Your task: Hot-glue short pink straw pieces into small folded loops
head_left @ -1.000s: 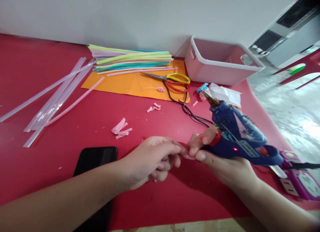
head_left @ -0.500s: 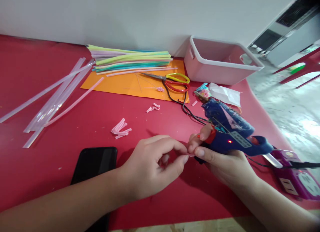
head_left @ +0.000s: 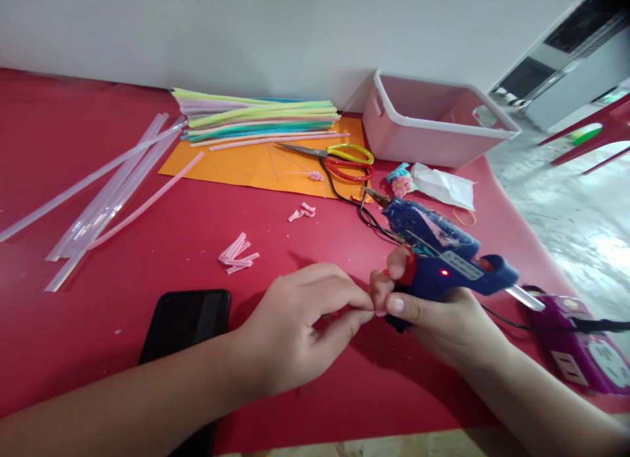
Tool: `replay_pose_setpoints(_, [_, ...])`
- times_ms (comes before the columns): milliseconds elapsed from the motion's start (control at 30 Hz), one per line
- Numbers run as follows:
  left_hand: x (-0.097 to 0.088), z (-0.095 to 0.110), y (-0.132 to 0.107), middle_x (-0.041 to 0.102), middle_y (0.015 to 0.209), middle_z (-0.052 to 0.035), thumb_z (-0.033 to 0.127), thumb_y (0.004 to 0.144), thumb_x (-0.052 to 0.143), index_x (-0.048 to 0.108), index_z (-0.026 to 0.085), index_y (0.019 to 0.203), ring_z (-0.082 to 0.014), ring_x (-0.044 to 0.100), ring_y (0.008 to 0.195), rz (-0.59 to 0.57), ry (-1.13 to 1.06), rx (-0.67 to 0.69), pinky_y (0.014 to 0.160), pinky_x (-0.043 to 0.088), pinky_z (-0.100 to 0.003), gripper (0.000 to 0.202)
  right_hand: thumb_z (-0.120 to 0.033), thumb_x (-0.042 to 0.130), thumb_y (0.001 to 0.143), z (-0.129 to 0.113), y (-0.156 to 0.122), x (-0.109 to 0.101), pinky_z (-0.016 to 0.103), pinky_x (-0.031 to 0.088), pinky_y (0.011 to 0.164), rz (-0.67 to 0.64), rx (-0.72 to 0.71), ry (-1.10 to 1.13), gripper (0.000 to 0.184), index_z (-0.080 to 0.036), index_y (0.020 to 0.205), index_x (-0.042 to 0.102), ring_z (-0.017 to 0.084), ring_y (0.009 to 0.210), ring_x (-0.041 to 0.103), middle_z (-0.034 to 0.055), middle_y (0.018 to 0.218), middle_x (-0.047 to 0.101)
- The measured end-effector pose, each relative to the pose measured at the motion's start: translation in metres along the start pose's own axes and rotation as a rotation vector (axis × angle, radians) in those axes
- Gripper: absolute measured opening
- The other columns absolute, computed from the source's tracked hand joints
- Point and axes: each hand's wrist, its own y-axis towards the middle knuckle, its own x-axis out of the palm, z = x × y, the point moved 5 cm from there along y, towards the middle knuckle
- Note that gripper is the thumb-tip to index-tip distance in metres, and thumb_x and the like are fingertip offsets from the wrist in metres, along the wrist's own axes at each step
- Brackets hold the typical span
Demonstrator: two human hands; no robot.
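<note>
My right hand (head_left: 433, 319) grips a blue hot glue gun (head_left: 438, 253) with a red light lit on its side; one finger lies on the red trigger and the nozzle points up and left. My left hand (head_left: 300, 326) is pinched, thumb and forefinger pressed together against my right fingertips. A tiny pink piece (head_left: 378, 310) shows between them. Short pink straw pieces (head_left: 239, 253) lie on the red table (head_left: 73, 312) to the left of my hands.
A black phone (head_left: 184, 319) lies under my left forearm. Clear glue sticks (head_left: 103, 194), coloured straws (head_left: 256, 119), orange paper (head_left: 246, 165), scissors (head_left: 339, 158), a pink bin (head_left: 433, 122), white paper (head_left: 443, 184) and a purple power strip (head_left: 581, 345) surround the spot.
The glue gun has tipped lower and moved left, its nozzle dropping from beside the white paper. My left fingers shifted from curled under to a thumb-and-forefinger pinch at my right fingertips.
</note>
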Motion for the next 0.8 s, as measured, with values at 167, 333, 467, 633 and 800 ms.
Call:
replay_pose_setpoints(167, [-0.0007, 0.0039, 0.0008, 0.071, 0.082, -0.0072, 0.008, 0.091, 0.060, 0.068, 0.011, 0.086, -0.0102, 0.063, 0.071, 0.002, 0.007, 0.022, 0.066, 0.051, -0.017, 0.009, -0.029, 0.085, 0.073, 0.0029, 0.0028, -0.0011, 0.024, 0.053, 0.063, -0.083, -0.004, 0.007, 0.034, -0.023, 0.090, 0.056, 0.011, 0.066, 0.063, -0.0040, 0.071, 0.067])
replay_pose_setpoints(333, [0.0001, 0.0074, 0.0001, 0.071, 0.081, -0.0075, 0.007, 0.090, 0.058, 0.067, 0.011, 0.084, -0.0119, 0.063, 0.071, -0.026, 0.050, 0.027, 0.069, 0.052, -0.021, 0.012, -0.028, 0.085, 0.074, 0.0052, 0.0042, -0.0004, 0.025, 0.054, 0.064, -0.124, 0.010, 0.021, 0.033, -0.023, 0.089, 0.056, 0.012, 0.067, 0.064, -0.0034, 0.071, 0.066])
replay_pose_setpoints(467, [0.0007, 0.0066, -0.0004, 0.072, 0.081, -0.0069, 0.008, 0.090, 0.058, 0.066, 0.013, 0.083, -0.0122, 0.063, 0.070, -0.025, 0.027, 0.008, 0.068, 0.052, -0.022, 0.012, -0.031, 0.085, 0.073, 0.0051, 0.0036, 0.0018, 0.026, 0.055, 0.066, -0.157, 0.030, 0.003, 0.034, -0.023, 0.089, 0.055, 0.013, 0.069, 0.065, -0.0027, 0.072, 0.067])
replay_pose_setpoints(633, [-0.0009, 0.0035, -0.0001, 0.073, 0.083, -0.0070, 0.008, 0.091, 0.061, 0.068, 0.012, 0.087, -0.0112, 0.066, 0.076, -0.025, -0.062, 0.005, 0.074, 0.054, -0.019, 0.009, -0.036, 0.079, 0.079, -0.0001, -0.0001, -0.0011, 0.027, 0.054, 0.068, -0.038, 0.005, -0.047, 0.030, -0.024, 0.090, 0.055, 0.014, 0.069, 0.067, -0.0028, 0.071, 0.069])
replay_pose_setpoints(800, [-0.0018, 0.0019, 0.0004, 0.074, 0.087, -0.0081, 0.006, 0.092, 0.061, 0.070, 0.011, 0.091, -0.0109, 0.067, 0.082, -0.018, -0.096, 0.017, 0.080, 0.054, -0.018, 0.010, -0.038, 0.079, 0.080, -0.0022, -0.0023, -0.0004, 0.026, 0.052, 0.067, -0.019, 0.025, -0.055, 0.030, -0.024, 0.089, 0.055, 0.013, 0.070, 0.066, -0.0030, 0.071, 0.068])
